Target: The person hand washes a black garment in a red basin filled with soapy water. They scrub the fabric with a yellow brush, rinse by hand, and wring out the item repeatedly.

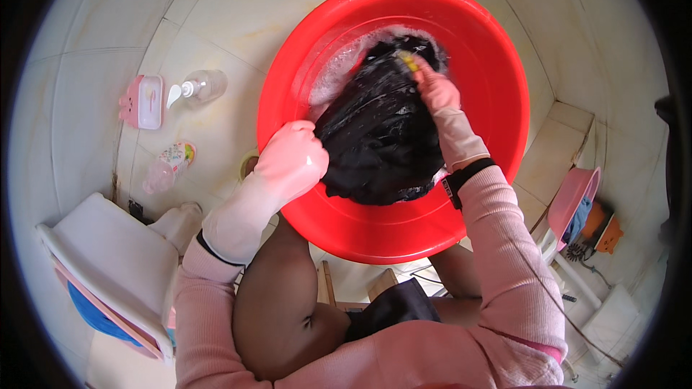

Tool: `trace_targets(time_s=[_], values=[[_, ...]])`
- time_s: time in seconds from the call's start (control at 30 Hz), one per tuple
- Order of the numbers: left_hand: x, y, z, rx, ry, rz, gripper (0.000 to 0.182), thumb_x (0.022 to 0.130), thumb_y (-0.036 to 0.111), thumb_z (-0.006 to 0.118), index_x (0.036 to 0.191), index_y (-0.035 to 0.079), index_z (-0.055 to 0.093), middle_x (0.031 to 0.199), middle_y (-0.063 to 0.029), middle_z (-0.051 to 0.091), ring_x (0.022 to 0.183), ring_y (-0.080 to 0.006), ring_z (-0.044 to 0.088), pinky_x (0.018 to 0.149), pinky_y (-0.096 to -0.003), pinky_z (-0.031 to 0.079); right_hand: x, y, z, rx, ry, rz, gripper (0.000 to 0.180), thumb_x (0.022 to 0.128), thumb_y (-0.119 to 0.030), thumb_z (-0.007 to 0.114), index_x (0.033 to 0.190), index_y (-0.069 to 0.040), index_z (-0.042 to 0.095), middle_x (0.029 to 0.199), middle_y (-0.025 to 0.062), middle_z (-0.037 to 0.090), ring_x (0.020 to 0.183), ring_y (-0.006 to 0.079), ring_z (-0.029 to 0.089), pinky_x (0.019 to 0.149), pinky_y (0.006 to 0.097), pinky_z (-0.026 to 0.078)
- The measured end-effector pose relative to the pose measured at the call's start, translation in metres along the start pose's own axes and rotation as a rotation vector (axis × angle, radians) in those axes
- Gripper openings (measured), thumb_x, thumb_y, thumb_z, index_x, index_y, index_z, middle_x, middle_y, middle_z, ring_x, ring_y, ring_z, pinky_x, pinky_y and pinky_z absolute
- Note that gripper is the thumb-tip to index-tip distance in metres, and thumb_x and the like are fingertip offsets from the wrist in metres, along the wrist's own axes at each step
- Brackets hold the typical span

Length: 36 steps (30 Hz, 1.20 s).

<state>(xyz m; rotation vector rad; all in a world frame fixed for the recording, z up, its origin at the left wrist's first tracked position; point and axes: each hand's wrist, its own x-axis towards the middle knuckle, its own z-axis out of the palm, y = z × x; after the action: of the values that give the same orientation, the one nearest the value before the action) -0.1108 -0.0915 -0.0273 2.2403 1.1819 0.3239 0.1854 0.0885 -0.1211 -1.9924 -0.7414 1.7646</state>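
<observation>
A large red plastic basin [494, 119] stands before me, with a wet black garment [378, 135] bunched in its soapy water. White suds [338, 73] lie along the garment's upper left side. My left hand [294, 156], in a pink rubber glove, is closed on the garment's left edge, by the basin's rim. My right hand [439, 89], gloved too, grips a yellow brush [409, 61], blurred, against the upper part of the cloth. The brush's bristles cannot be made out.
Left on the tiled floor are a clear pump bottle [208, 86], a pink soap dish [150, 102] and a plastic bottle [168, 168]. A white plastic stand [113, 248] is at lower left. At right, a pink basin [567, 205] holds blue cloth [578, 221].
</observation>
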Motion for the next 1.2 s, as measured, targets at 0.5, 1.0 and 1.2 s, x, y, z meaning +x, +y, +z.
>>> trace_targets(time_s=[0.5, 1.0, 1.2], values=[[0.004, 0.007, -0.010, 0.202, 0.146, -0.005, 0.004, 0.057, 0.009, 0.060, 0.054, 0.007, 0.062, 0.055, -0.0090, 0.056, 0.059, -0.0270, 0.058, 0.076, -0.0341, 0.051, 0.004, 0.049, -0.046, 0.612, 0.078, -0.220, 0.029, 0.098, -0.018, 0.060, 0.120, 0.001, 0.062, 0.095, 0.0068, 0.064, 0.073, 0.0102, 0.058, 0.063, 0.0181, 0.047], [0.005, 0.028, -0.029, -1.024, 0.325, -0.253, 0.011, 0.092, -0.001, 0.059, 0.084, -0.001, 0.052, 0.074, -0.0067, 0.053, 0.071, -0.0173, 0.054, 0.075, -0.0308, 0.048, -0.036, 0.009, -0.035, -0.069, -0.022, -0.432, 0.028, 0.083, 0.008, 0.058, 0.109, -0.001, 0.064, 0.090, 0.0048, 0.064, 0.072, 0.0092, 0.055, 0.065, 0.0234, 0.048], [-0.002, 0.042, -0.020, -1.485, 0.221, -0.692, 0.018, 0.095, 0.008, 0.061, 0.109, -0.001, 0.054, 0.087, -0.0043, 0.058, 0.076, -0.0090, 0.054, 0.074, -0.0255, 0.048, -0.078, -0.077, -0.060, -0.491, 0.361, -0.598, 0.017, 0.083, -0.004, 0.062, 0.098, 0.001, 0.066, 0.074, 0.0023, 0.063, 0.069, 0.0123, 0.059, 0.065, 0.0279, 0.047]])
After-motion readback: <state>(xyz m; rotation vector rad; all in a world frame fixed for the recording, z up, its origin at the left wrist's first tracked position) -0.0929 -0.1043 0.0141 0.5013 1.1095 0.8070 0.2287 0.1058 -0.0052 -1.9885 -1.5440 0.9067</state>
